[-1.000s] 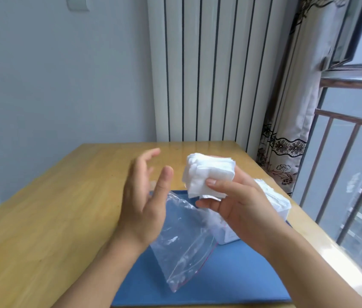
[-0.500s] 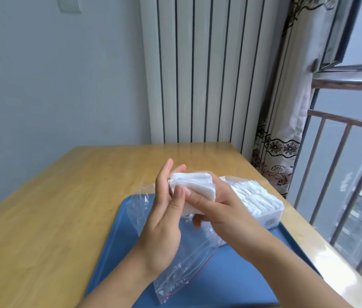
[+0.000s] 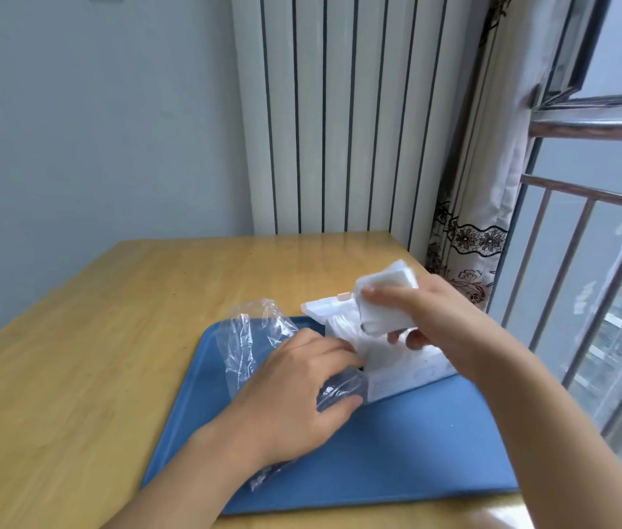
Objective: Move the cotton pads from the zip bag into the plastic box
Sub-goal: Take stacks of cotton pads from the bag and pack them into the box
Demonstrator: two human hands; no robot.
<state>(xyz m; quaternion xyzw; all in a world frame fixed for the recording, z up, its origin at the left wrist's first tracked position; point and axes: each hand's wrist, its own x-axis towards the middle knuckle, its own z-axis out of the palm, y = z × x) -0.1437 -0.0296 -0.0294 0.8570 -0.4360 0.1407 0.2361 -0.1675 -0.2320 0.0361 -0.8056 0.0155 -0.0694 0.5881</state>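
The right hand clamps a stack of cotton pads just above the plastic box at the blue tray's far right edge, the left hand pressing flat on the zip bag; next, I judge, lower the stack squarely in

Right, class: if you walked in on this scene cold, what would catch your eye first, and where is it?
First the white stack of cotton pads, gripped in the right hand above the plastic box at the blue tray's far right. Next, the crumpled clear zip bag on the tray, under the left hand, whose fingers reach the box.
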